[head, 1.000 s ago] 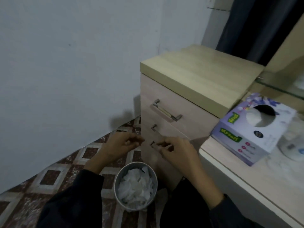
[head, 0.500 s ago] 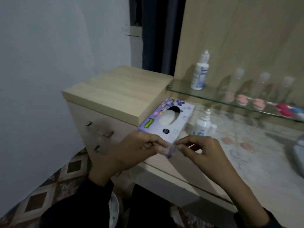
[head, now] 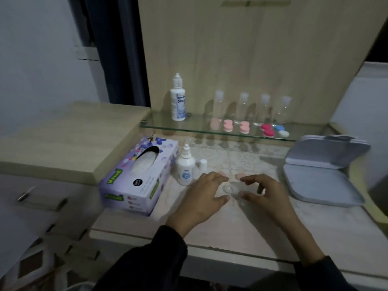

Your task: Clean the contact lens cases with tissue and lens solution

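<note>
Desk (head: 252,227), left hand (head: 203,194) and right hand (head: 264,194) beside clear case (head: 228,189), fingers (head: 218,177) apart; "DRE" bottle (head: 178,101) behind.

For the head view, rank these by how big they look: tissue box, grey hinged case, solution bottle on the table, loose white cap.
Largest: tissue box and grey hinged case, which look too alike to rank.
Next: solution bottle on the table.
Smallest: white cap beside that bottle.
</note>
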Motion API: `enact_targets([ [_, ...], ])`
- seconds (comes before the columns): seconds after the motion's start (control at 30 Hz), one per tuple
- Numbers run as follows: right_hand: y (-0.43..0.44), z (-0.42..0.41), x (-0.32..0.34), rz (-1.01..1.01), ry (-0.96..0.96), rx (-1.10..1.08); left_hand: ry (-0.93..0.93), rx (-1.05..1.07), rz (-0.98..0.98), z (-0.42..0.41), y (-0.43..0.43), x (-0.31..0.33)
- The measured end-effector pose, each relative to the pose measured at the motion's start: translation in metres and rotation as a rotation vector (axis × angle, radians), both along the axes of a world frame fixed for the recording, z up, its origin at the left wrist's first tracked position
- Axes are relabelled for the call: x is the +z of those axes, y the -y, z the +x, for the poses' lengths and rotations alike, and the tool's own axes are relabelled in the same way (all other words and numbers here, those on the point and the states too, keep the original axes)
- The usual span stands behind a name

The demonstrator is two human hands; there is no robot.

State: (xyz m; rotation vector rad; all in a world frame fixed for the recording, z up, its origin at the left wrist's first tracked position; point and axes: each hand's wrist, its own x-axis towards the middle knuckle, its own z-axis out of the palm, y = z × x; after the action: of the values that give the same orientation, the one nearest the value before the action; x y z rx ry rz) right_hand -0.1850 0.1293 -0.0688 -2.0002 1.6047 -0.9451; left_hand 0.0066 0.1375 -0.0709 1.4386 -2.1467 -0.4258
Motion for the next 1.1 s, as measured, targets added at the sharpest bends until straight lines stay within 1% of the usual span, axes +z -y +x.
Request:
enact_targets([
  [0.07, 0.005, -0.001, -0.010, 0.039, -0.032, -0.017, 0.063, 0.032, -0.022, -0.010, 0.010, -0.009],
  [0.1, 0.006, 0.000, -0.014, 0.039, -0.033, -0.024, 0.064, 0.050, -0.033, -0.013, 0.013, -0.012],
  [0.2, 0.010, 0.000, -0.020, -0.002, -0.013, -0.010, 0.021, 0.112, -0.096, -0.020, 0.018, -0.020],
  [0.3, 0.013, -0.004, -0.021, -0.045, 0.012, 0.012, 0.021, 0.141, -0.118, -0.021, 0.019, -0.022],
  [0.37, 0.013, -0.006, -0.023, -0.059, 0.040, 0.019, -0.039, 0.151, -0.156, -0.019, 0.014, -0.021],
  [0.4, 0.013, -0.005, -0.025, -0.062, 0.045, 0.020, -0.113, 0.172, -0.208, -0.017, 0.009, -0.018],
  [0.47, 0.014, -0.006, -0.026, -0.069, 0.052, 0.017, -0.278, 0.276, -0.390, -0.010, -0.001, -0.013],
  [0.53, 0.015, -0.005, -0.027, -0.078, 0.051, 0.014, -0.344, 0.441, -0.620, -0.002, -0.008, -0.009],
  [0.57, 0.015, -0.005, -0.028, -0.084, 0.044, 0.013, -0.375, 0.513, -0.693, 0.001, -0.009, -0.008],
  [0.6, 0.015, -0.006, -0.029, -0.092, 0.037, 0.013, -0.440, 0.558, -0.697, 0.004, -0.008, -0.006],
  [0.63, 0.014, -0.006, -0.030, -0.101, 0.032, 0.013, -0.536, 0.565, -0.634, 0.007, -0.005, -0.006],
  [0.7, 0.014, -0.006, -0.031, -0.111, 0.032, 0.011, -0.714, 0.525, -0.416, 0.013, 0.003, -0.010],
  [0.73, 0.014, -0.005, -0.031, -0.111, 0.032, 0.010, -0.772, 0.501, -0.303, 0.016, 0.008, -0.014],
  [0.8, 0.015, -0.005, -0.032, -0.114, 0.028, 0.010, -0.813, 0.470, -0.134, 0.021, 0.016, -0.021],
  [0.87, 0.016, -0.005, -0.032, -0.118, 0.024, 0.007, -0.780, 0.465, -0.082, 0.027, 0.022, -0.025],
  [0.97, 0.016, -0.005, -0.034, -0.131, 0.019, 0.005, -0.726, 0.400, -0.098, 0.034, 0.024, -0.021],
  [1.03, 0.015, -0.006, -0.035, -0.135, 0.023, 0.005, -0.579, 0.325, -0.131, 0.038, 0.023, -0.015],
  [1.1, 0.015, -0.006, -0.035, -0.138, 0.024, 0.004, -0.328, 0.235, -0.158, 0.043, 0.020, -0.009],
])
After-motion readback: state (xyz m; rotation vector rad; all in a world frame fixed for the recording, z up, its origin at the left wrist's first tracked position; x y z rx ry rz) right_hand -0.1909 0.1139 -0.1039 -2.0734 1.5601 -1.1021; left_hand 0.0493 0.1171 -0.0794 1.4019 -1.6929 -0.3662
